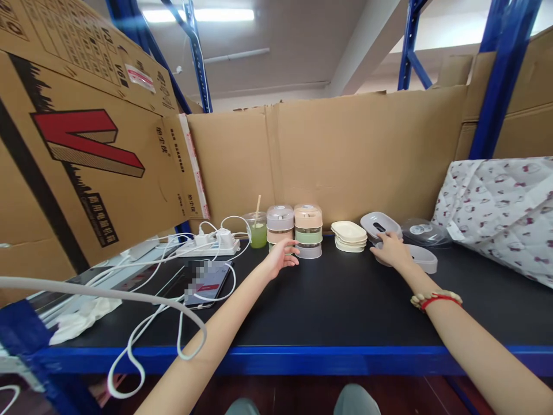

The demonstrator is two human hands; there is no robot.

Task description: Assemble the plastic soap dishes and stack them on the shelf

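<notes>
"What are we touching?"

"A pale grey oval tray [371, 220], tilted, dark patch in its middle, at the right of the counter [337, 305]."

"Is our right hand [393, 250] gripping it?"

"We can't tell; that hand hides its near edge. Our left hand [281, 259] is open, partly covering the left stack of boxes [280, 219]."

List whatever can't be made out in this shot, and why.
Head view: bottom of the grey-topped container stack, partly hidden by the left hand.
Head view: the right hand's grip on the grey oval piece, masked by the hand itself.
Head view: part of the phone screen, pixelated.
Head view: far end of the patterned fabric, cut off by the right edge.
</notes>
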